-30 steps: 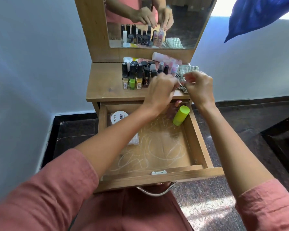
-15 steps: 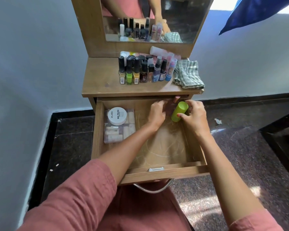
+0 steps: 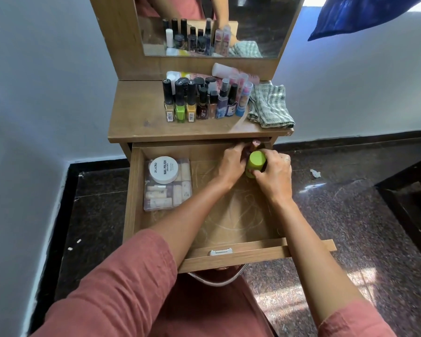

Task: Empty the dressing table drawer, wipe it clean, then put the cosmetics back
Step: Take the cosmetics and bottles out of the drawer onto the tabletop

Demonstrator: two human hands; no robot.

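On my monitor the head view looks down on the pulled-out wooden drawer (image 3: 133, 190) of the dressing table.

1. Right hand (image 3: 275, 176): fingers and thumb are curled round a lime-green cylindrical plastic container (image 3: 255, 161). The container is in the far right corner of the drawer, with its round end facing the camera.
2. Left hand (image 3: 231, 164): it lies just left of the green container and touches its side. The fingers are bent toward a small pink-capped item (image 3: 255, 143) at the drawer's back wall. I cannot tell whether they grip that item or only rest against it.
3. Drawer contents, left side: a clear rectangular plastic box (image 3: 170, 195) of small pale bottles lies against the left wall. A white round jar (image 3: 163, 169) printed NAIL POLISH sits on the box's far end.
4. Drawer floor: pale looping scribble marks (image 3: 241, 215) cover the bare wood between the box and the right wall.
5. Wooden table top (image 3: 136, 117): a close cluster of upright black-capped nail-polish bottles (image 3: 199, 103) stands at the middle. A folded green-and-white checked cloth (image 3: 270, 105) lies just right of it, at the table's right edge.
6. Wood-framed mirror (image 3: 253, 25): it stands behind the bottles and reflects them.

Both forearms reach in over the drawer front; the sleeves are dusty pink.
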